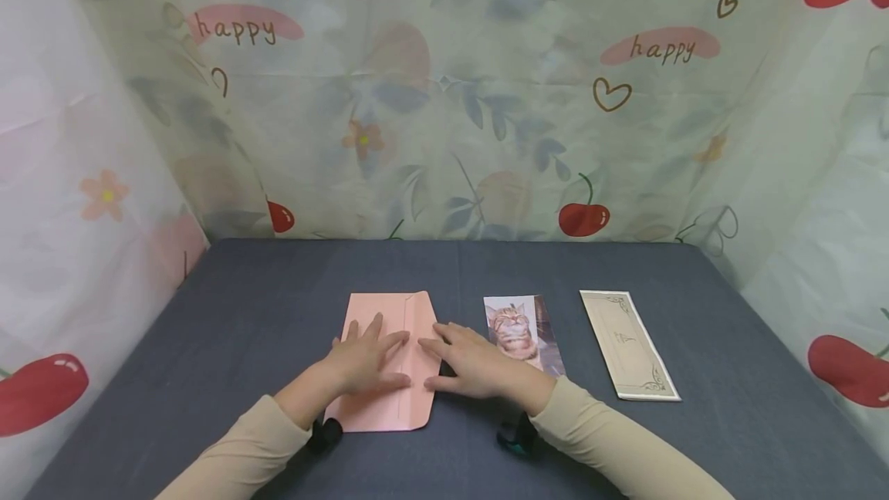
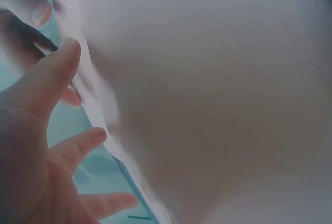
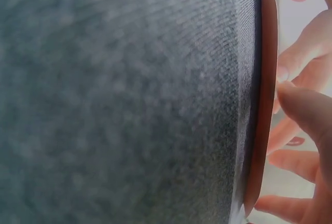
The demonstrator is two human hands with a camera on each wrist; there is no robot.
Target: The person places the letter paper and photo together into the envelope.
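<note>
A pink paper envelope (image 1: 382, 307) lies on the dark table, its long flap (image 1: 420, 400) on the right side and slightly raised along the outer edge. My left hand (image 1: 361, 361) rests on the envelope's body with its fingers spread. On the flap side, my right hand (image 1: 475, 365) touches the flap with extended fingers and thumb. Seen from the right wrist, the flap (image 3: 267, 79) stands as a thin pink strip beside the fingers. In the left wrist view, the pale envelope (image 2: 218, 79) fills most of the picture next to the spread left hand (image 2: 31, 146).
Just right of my right hand lies a cat picture card (image 1: 514, 330), partly covered by that hand and forearm. Farther right is a cream card with ornamental corners (image 1: 625, 346). Patterned cloth (image 1: 444, 130) hangs behind the dark table (image 1: 278, 276) and at both sides.
</note>
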